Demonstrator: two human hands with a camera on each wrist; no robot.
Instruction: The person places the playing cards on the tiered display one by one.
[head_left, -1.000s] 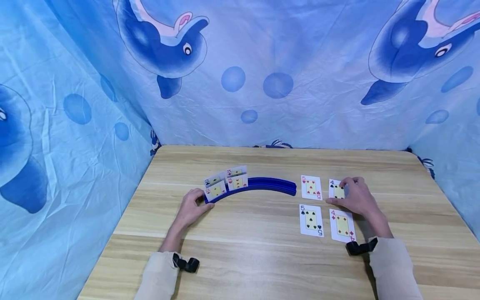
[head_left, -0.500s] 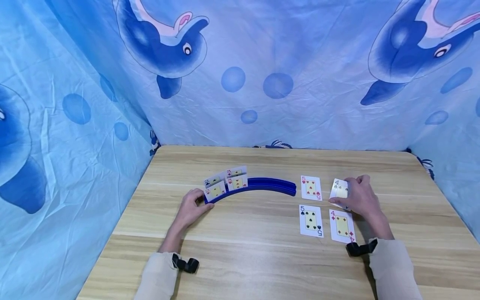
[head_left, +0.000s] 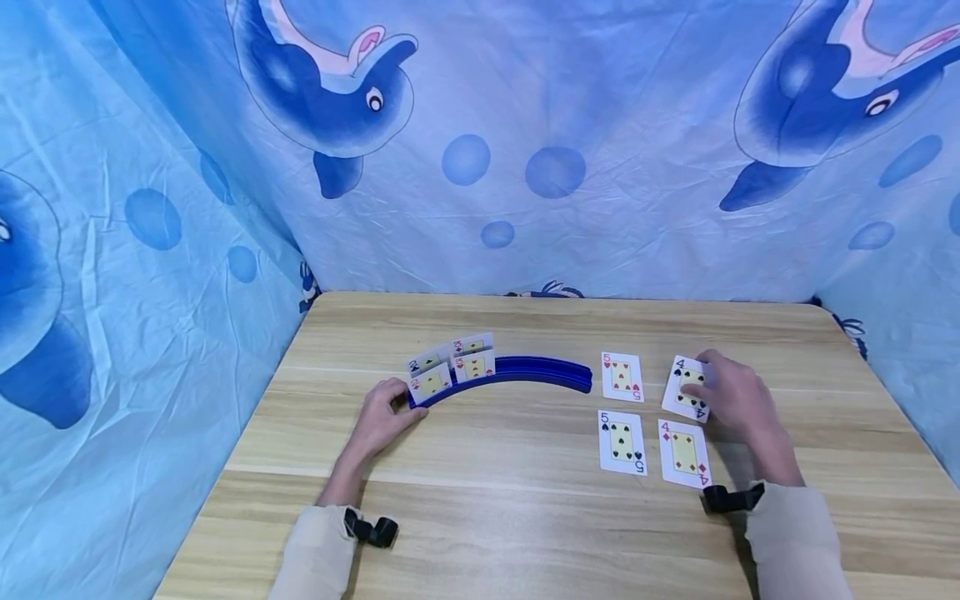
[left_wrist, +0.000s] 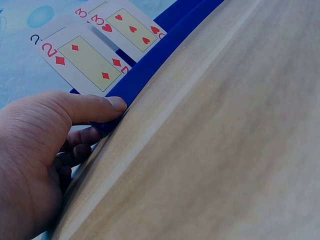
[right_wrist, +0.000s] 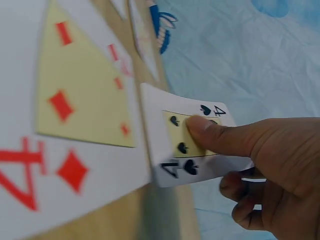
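Carrying all was the wooden table (head_left: 510, 492); on it lay the curved blue holder (head_left: 543, 369); the left hand (head_left: 381, 414) gripped its left end; the right hand (head_left: 741, 400) pinched the four of spades (head_left: 678, 385) with thumb (right_wrist: 222, 137) and fingers (right_wrist: 232, 187), beyond the four of diamonds (head_left: 684, 452); four cards (head_left: 475, 365) stood in the holder, two fives (head_left: 622, 377) lay right of it.

Curtained booth: dolphin-print drapes (head_left: 517, 92) round wooden table (head_left: 517, 492).

The worktop (head_left: 495, 500) in front of the blue rack (head_left: 540, 368) leaves a wide passage. Standing cards (head_left: 474, 365) and the left grip (head_left: 382, 417) obstruct the rack's left end; its right part is open from above.
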